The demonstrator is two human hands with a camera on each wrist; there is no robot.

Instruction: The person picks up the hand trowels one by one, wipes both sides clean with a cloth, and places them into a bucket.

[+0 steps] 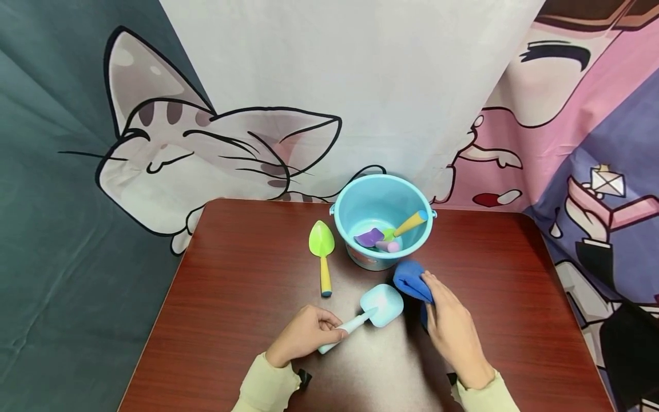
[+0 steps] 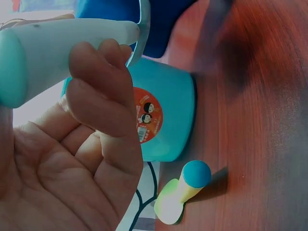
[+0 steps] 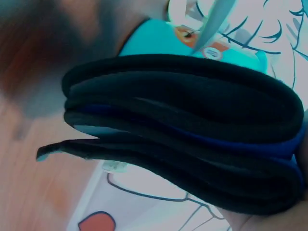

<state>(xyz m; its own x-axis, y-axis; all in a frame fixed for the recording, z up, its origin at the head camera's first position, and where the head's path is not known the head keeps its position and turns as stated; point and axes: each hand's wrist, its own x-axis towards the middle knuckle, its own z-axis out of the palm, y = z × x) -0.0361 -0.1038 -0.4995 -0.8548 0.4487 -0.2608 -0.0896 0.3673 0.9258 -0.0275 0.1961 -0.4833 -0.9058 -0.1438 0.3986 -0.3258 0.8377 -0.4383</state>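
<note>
My left hand pinches the handle of a pale blue toy shovel, its flat blade pointing away toward the right. In the left wrist view the fingers curl round the whitish handle. My right hand grips a folded blue cloth just right of the blade. Several folded layers with dark edges show in the cloth in the right wrist view. Behind both hands stands a light blue bucket holding a purple toy piece, a pinkish one and a yellow-handled tool.
A green toy trowel with a yellow handle lies on the brown table, left of the bucket. The table's far edge meets a printed cloth backdrop with a cartoon cat.
</note>
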